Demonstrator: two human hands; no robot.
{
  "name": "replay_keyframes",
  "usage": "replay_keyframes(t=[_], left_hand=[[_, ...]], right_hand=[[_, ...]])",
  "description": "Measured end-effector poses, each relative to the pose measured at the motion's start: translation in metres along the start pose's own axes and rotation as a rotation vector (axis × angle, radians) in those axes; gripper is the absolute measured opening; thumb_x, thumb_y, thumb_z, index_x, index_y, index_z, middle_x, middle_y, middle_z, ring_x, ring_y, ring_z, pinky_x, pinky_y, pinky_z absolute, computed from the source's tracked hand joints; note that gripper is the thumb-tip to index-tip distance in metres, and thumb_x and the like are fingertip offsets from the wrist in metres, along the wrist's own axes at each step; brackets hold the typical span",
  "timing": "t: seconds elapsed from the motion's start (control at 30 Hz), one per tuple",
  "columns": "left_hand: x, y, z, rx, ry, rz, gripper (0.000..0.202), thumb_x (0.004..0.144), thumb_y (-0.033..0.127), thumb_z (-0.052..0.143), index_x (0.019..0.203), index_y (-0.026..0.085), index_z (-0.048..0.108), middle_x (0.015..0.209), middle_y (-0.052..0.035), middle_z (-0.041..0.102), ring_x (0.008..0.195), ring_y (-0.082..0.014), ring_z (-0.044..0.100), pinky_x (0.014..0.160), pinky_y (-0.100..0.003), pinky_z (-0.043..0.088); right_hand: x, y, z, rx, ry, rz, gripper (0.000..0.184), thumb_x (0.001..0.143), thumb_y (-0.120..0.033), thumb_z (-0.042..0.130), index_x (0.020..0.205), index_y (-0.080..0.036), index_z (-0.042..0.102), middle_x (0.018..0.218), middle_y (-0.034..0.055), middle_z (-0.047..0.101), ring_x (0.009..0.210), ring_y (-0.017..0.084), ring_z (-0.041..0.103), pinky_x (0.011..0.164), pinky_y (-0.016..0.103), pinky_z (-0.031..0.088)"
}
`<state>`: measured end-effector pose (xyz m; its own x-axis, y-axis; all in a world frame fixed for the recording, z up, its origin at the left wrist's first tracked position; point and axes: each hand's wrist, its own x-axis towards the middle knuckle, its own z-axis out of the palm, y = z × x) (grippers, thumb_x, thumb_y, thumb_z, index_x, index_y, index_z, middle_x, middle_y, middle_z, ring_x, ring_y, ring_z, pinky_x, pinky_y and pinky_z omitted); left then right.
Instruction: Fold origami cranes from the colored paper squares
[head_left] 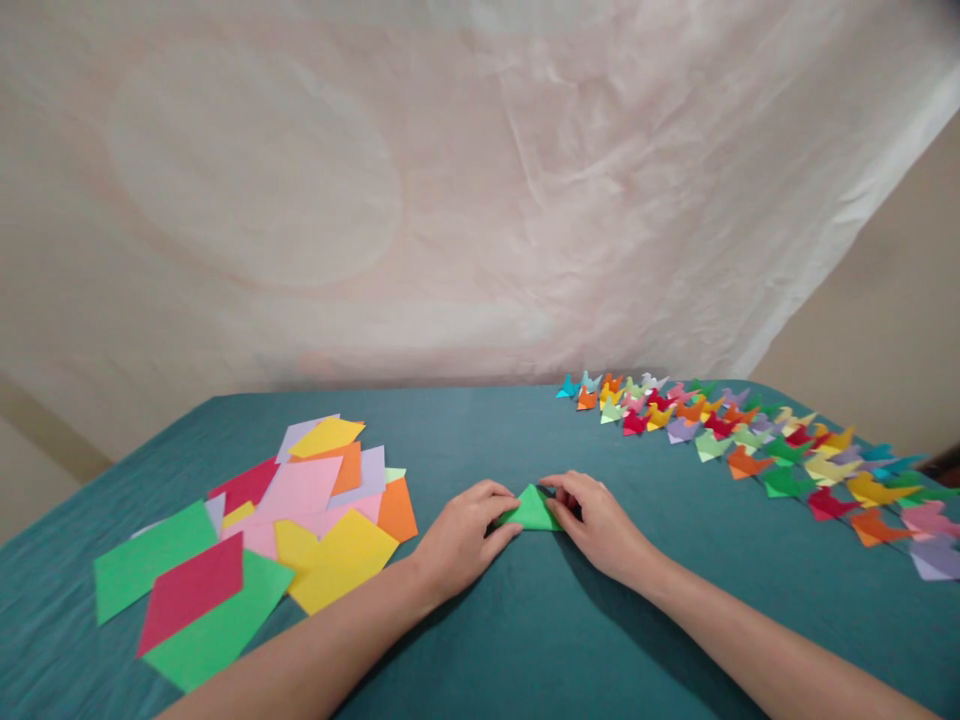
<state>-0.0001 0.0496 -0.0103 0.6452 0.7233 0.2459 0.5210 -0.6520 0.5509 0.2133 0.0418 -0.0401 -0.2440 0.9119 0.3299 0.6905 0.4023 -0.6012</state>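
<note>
A small green folded paper, triangular in outline with its peak pointing away from me, lies on the table between my hands. My left hand pinches its left corner, thumb along the near edge and fingers on the far side. On the opposite corner, my right hand is closed, with thumb and curled fingers gripping the paper. Both outer corners of the paper are hidden under my fingers.
Loose sheets of coloured paper overlap in a pile on the left. Rows of small folded paper birds stand along the right side. A teal cloth covers the table, and a pale hanging sheet rises behind its far edge.
</note>
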Motion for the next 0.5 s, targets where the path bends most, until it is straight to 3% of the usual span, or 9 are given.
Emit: replay_keyframes(t=[0.3,0.5], left_hand=[[0.0003,-0.0022,-0.0009,0.011,-0.021,0.014,0.025,0.086,0.023,0.050,0.108,0.021,0.062,0.107,-0.0062,0.059,0.100,-0.0176,0.055,0.091,-0.030,0.043],[-0.0004,0.0020,-0.0049,0.000,-0.025,-0.023,0.024,0.084,0.021,0.054,0.107,0.020,0.062,0.099,-0.0049,0.060,0.092,-0.0165,0.056,0.086,-0.027,0.044]], right_hand=[[-0.0006,-0.0013,-0.0009,-0.034,0.001,-0.021,0.022,0.084,-0.017,0.046,0.100,-0.019,0.060,0.075,0.0025,0.060,0.070,0.017,0.054,0.068,0.032,0.042],[-0.0004,-0.0028,-0.0016,-0.045,-0.001,-0.019,0.022,0.083,-0.015,0.045,0.099,-0.019,0.060,0.076,0.0024,0.059,0.071,0.017,0.053,0.069,0.032,0.041]])
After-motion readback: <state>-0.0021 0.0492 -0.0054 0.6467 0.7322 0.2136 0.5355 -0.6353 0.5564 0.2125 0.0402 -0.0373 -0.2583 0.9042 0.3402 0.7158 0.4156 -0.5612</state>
